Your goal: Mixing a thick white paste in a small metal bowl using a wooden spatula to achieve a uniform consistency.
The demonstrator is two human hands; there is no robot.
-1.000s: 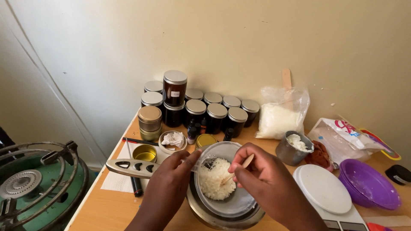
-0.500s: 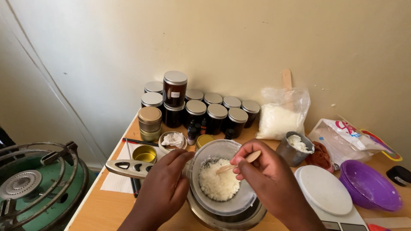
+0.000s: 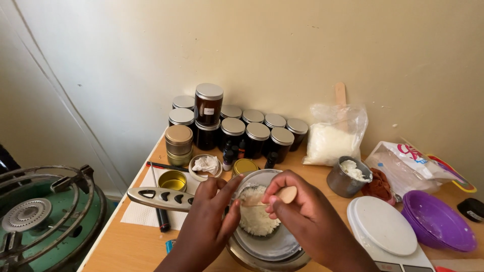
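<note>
Over the metal bowl [image 3: 267, 247], right hand [image 3: 307, 221] pinches a wooden stick [image 3: 285, 195], tip in white flakes [image 3: 256, 217]. Left hand [image 3: 212, 221] grips the bowl's near-left rim, fingers curled. Bowl sits on wooden table [image 3: 126, 247]; dark lidded jars [image 3: 242, 128] stand behind, white scale [image 3: 385, 234] just right.

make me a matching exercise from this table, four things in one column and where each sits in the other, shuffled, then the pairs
Things
1. wooden spoon
2. purple bowls
3. clear bag of white flakes
4. gas burner

Places
A. far left, beside the table
B. leaning at the wall, behind the small metal cup
C. in the right hand, over the metal bowl
D. right end of the table

Pairs: 1-C, 2-D, 3-B, 4-A
</note>
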